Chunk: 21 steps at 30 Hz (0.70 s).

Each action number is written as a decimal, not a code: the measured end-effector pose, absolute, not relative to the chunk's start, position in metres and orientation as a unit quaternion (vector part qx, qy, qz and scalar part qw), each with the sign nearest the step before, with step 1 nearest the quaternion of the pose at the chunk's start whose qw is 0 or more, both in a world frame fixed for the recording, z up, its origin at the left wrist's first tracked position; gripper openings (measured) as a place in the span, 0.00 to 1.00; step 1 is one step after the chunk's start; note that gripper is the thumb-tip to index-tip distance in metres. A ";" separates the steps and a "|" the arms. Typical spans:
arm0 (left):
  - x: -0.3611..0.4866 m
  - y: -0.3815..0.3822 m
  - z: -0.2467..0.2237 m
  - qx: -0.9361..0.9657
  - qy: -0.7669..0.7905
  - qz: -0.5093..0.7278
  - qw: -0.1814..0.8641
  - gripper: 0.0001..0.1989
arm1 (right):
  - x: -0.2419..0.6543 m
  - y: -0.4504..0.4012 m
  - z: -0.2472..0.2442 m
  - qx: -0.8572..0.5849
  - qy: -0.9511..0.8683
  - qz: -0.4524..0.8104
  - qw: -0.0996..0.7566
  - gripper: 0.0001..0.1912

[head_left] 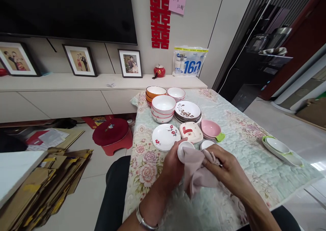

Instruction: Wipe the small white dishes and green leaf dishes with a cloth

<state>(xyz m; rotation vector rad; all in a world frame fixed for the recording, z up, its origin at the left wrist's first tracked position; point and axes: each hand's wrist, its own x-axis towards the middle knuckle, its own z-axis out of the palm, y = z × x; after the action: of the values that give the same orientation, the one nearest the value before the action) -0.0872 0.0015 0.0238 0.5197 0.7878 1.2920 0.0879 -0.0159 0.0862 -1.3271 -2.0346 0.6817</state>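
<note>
My left hand [173, 166] is wrapped round a small white bowl [182, 152], its opening tipped up. In my right hand [225, 166] is a greyish-pink cloth [196, 173], which hangs down and covers part of the bowl's right side. Just beyond the hands, another small white dish [206, 144] is partly hidden by my right fingers. A white plate with red flowers [163, 137] lies to the left, beside a squarish patterned dish [191, 132]. Pink bowls with a green handle [211, 128] sit to the right of it.
Stacked white bowls [163, 105], orange bowls [156, 91] and patterned plates [187, 110] stand farther back on the flowered tablecloth [229, 136]. Green-rimmed dishes [280, 149] lie at the right. A red stool [111, 132] and flattened cardboard [51, 180] are on the floor at left.
</note>
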 end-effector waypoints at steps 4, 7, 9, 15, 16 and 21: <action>-0.081 -0.001 0.026 0.157 0.256 0.539 0.787 0.23 | 0.062 -0.003 0.060 -0.502 -0.799 0.116 0.310 0.06; -0.076 0.000 0.025 0.130 0.243 0.551 0.787 0.20 | 0.044 0.000 0.037 -0.518 -0.796 0.005 0.312 0.09; -0.075 0.001 0.023 0.120 0.256 0.562 0.777 0.19 | 0.038 -0.001 0.025 -0.506 -0.791 -0.001 0.344 0.10; -0.081 -0.004 0.029 0.099 0.250 0.544 0.795 0.20 | 0.048 -0.004 0.024 -0.429 -0.796 0.153 0.398 0.24; -0.082 -0.004 0.030 0.090 0.250 0.537 0.800 0.21 | 0.051 -0.003 0.027 -0.418 -0.804 0.175 0.386 0.22; -0.079 -0.004 0.031 0.090 0.270 0.548 0.786 0.23 | 0.063 -0.003 0.040 -0.393 -0.856 0.160 0.296 0.15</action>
<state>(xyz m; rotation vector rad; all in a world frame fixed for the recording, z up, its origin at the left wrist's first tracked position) -0.0794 -0.0038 0.0311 0.1946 0.5829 1.1821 0.0629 -0.0028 0.0398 -1.0450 -2.2764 0.4258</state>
